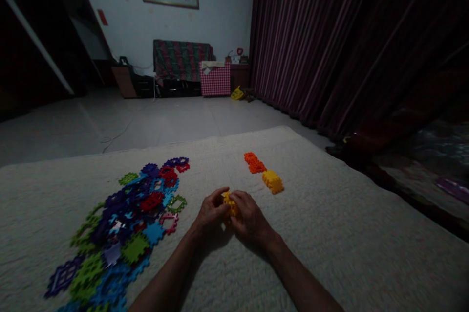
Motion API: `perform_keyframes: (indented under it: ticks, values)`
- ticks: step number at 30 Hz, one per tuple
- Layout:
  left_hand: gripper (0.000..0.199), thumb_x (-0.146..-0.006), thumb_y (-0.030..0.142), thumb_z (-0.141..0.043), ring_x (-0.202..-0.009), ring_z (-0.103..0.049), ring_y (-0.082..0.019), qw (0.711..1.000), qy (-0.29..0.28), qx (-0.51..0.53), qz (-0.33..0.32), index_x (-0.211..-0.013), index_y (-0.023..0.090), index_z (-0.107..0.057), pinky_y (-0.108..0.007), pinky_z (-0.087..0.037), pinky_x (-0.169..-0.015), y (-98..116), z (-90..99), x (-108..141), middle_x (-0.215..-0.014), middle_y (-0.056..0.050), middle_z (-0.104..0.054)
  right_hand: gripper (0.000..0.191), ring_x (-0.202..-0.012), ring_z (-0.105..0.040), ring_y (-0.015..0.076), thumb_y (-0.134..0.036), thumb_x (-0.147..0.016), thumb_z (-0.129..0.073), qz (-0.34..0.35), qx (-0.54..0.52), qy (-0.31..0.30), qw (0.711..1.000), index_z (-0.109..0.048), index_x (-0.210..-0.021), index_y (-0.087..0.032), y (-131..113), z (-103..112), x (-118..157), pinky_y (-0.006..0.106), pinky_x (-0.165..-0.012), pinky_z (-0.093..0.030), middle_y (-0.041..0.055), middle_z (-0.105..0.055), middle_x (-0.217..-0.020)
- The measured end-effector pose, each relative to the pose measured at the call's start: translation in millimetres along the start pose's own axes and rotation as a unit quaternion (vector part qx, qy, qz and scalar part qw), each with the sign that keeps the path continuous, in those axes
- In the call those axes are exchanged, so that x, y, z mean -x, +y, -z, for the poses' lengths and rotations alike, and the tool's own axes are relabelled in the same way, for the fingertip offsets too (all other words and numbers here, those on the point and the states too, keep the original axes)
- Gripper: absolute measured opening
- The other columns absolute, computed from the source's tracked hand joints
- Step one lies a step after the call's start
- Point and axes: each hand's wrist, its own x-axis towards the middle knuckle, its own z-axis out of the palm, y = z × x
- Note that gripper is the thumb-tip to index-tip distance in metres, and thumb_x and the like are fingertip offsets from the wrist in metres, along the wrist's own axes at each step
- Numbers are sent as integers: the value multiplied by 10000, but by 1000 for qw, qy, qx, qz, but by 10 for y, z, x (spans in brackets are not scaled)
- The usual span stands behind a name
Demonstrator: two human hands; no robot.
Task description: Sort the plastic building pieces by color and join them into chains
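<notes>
Between my two hands is a small group of yellow interlocking plastic pieces (230, 203), partly covered by my fingers. My left hand (210, 211) grips it from the left, thumb and fingers closed against its edge. From the other side my right hand (249, 215) wraps over it. Just beyond, to the right, a yellow block of joined pieces (273, 182) rests on the pale mat. Touching or close to its far end are orange interlocking pieces (254, 163). How the held pieces fit together is hidden.
A large loose pile of blue, purple, green, red and pink interlocking pieces (135, 209) spreads over the left of the mat (330, 234). Tiled floor (183, 119) lies past the mat's edge. Purple curtains (300, 33) hang at the right; a cloth-covered cabinet (183, 60) stands at the far wall.
</notes>
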Motion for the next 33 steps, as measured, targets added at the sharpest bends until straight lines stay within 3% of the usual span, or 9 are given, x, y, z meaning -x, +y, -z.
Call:
perform_keyframes:
  ticks: [5,10,13,18,25,33]
  values:
    - [530,-707,329,-696,-634,-561,-116,998,50,-42,-22,-1199,142,-633,-234,-459,-594,82,-37,13,-743,2,-619,617,-1214,-496,249,-72,-760,-542,-7,20,27,999,-451,-1355,-204,71,46,-14,457,-1047,-467,121,-525,-1279]
    - [435,-711,336,-619,-617,-558,-119,969,208,-128,-43,-1092,134,-684,-230,-442,-590,68,25,-18,-701,12,-622,581,-1252,-459,274,-125,-794,-525,-105,116,187,970,-429,-1362,-200,493,342,31,502,-1076,-440,135,-470,-1290]
    - [433,-691,331,-601,-575,-530,-111,955,256,-141,-41,-1062,130,-699,-231,-425,-571,38,79,-46,-685,13,-629,555,-1241,-459,286,-134,-786,-504,-149,159,251,943,-439,-1335,-192,806,546,126,511,-1061,-451,150,-445,-1287]
    - [452,-674,332,-612,-554,-510,-104,958,259,-119,-38,-1064,123,-704,-224,-406,-548,-5,110,-73,-675,12,-626,570,-1231,-473,281,-112,-747,-479,-187,200,222,936,-450,-1307,-221,1076,663,302,503,-1048,-466,131,-435,-1293]
    - [451,-683,337,-599,-586,-538,-116,957,253,-136,-32,-1064,119,-702,-234,-433,-586,-29,124,-86,-687,8,-628,569,-1226,-472,267,-86,-758,-438,-192,229,164,940,-460,-1312,-212,1115,628,366,454,-1022,-495,126,-447,-1328]
    - [430,-689,322,-598,-606,-548,-123,958,248,-139,-34,-1055,123,-707,-237,-439,-600,-14,107,-79,-703,-1,-645,558,-1216,-489,265,-74,-758,-433,-175,225,169,943,-487,-1298,-204,1167,607,340,460,-1013,-501,132,-472,-1310]
